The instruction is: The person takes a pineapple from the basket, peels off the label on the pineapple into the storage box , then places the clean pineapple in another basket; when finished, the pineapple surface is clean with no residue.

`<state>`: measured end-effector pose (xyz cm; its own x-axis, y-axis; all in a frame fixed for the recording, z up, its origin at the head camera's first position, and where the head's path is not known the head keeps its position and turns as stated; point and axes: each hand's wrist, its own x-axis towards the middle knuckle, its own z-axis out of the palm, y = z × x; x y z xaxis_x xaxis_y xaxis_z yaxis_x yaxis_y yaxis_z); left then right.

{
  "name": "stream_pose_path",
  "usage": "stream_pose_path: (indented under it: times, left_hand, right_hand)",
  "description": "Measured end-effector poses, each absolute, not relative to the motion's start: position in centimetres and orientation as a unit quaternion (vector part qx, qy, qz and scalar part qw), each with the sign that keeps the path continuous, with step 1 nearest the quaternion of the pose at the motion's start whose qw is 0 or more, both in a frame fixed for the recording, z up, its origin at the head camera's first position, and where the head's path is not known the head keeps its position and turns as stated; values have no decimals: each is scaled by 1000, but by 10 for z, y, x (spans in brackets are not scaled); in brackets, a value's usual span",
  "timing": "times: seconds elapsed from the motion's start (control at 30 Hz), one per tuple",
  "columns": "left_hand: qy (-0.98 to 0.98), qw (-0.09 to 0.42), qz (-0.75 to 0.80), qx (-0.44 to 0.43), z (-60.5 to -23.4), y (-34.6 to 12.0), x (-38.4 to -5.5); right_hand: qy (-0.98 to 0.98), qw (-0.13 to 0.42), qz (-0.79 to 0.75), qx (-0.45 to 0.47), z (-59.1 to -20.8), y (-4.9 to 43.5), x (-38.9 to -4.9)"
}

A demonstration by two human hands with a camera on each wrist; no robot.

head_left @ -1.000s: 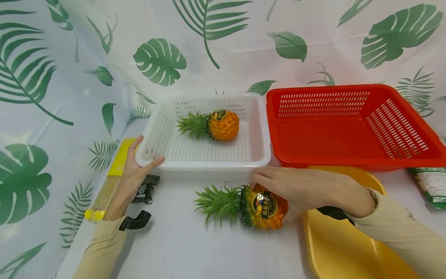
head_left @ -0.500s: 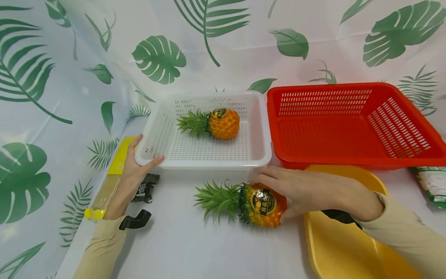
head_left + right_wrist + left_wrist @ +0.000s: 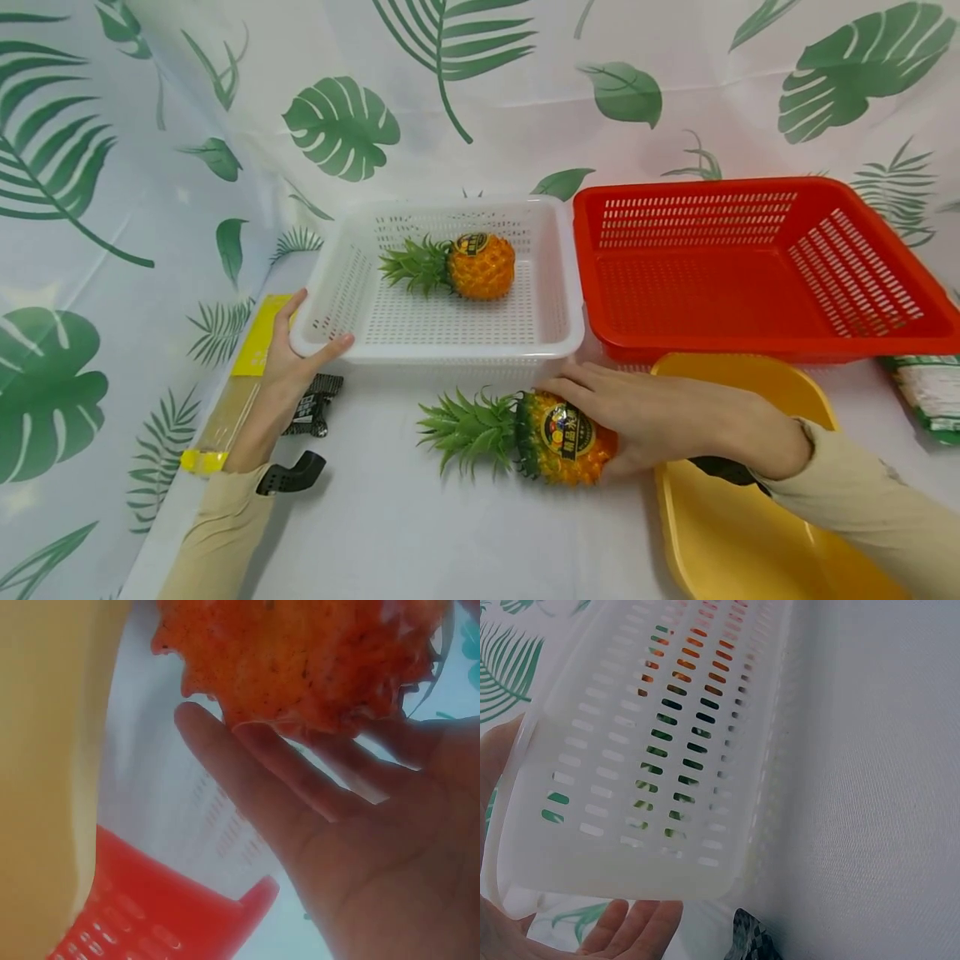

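Note:
My left hand (image 3: 288, 367) grips the left front corner of a white slotted basket (image 3: 450, 354). Its thumb lies over the front rim; in the left wrist view several fingers (image 3: 649, 930) show past the corner. Inside the basket one pineapple (image 3: 482, 271) lies on its side, crown to the left. A second labelled pineapple (image 3: 540, 433) lies on the table in front, crown also leftward. Around its right end my right hand (image 3: 637, 408) holds it, fingers on the far side. The right wrist view shows those fingers against its orange skin (image 3: 292, 667); the thumb is mostly hidden.
Right of the white basket stands a red basket (image 3: 712, 346). A yellow tub (image 3: 667, 533) sits under my right forearm. By my left wrist lie a small black packet (image 3: 315, 406) and a clear, yellow-ended package (image 3: 232, 408). A green-and-white packet (image 3: 930, 392) lies far right.
My right hand has shifted a little on the table pineapple, which sits slightly higher in view. The left hand and both baskets hold their places.

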<state>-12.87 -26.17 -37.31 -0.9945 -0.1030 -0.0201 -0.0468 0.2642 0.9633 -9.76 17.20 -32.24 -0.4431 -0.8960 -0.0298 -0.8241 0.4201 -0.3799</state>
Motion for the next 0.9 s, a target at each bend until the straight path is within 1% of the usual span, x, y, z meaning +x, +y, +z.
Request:
stream_pose_path:
  times: [0.1, 0.33, 0.47, 0.53, 0.6, 0.67, 0.7, 0.8, 0.87, 0.9]
  left_hand:
    - [-796, 27, -603, 48, -373, -261, -129]
    - [-796, 21, -603, 43, -371, -261, -127]
    - [-811, 12, -583, 45, -368, -265, -123]
    - [-828, 17, -558, 50, -364, -266, -121]
    - [-849, 34, -525, 56, -359, -265, -119]
    - [-863, 66, -496, 62, -353, -262, -117]
    - [-870, 95, -479, 65, -349, -259, -115]
    - [-877, 203, -433, 47, -340, -249, -109]
    - [-868, 283, -409, 13, -333, -239, -103]
    - [-855, 323, -404, -19, -330, -234, -100]
  right_hand:
    - [836, 108, -154, -516, -322, 170, -98]
    - [858, 142, -143, -472, -319, 167, -96]
    - [860, 149, -135, -468, -318, 165, -96]
    - [862, 158, -132, -463, -318, 164, -97]
    - [864, 167, -131, -456, -318, 164, -97]
    - [866, 170, -131, -451, -318, 164, -97]
    - [867, 168, -130, -451, -318, 164, -97]
    - [867, 154, -133, -454, -319, 165, -97]
    - [867, 148, -137, -456, -320, 165, -98]
    - [867, 149, -139, -455, -320, 166, -98]
